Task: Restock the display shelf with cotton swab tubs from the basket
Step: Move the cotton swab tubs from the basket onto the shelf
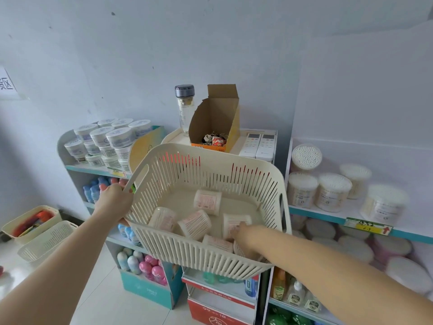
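Roughly midway, judging from the head view. About six cotton swab tubs (207,201) lie tumbled on their sides in the cream slotted plastic basket (187,250). At 3 o'clock of it, five more already stand on the white, teal-edged display shelf (316,212), with room beside them.

Your left hand (114,202) grips the basket rim at 9 o'clock. Your right hand (244,238) reaches in at 5 o'clock and touches one upright tub (234,220); can't tell whether the fingers have closed round it.

Tubs: clear round plastic, white swab tips, pink-printed labels.
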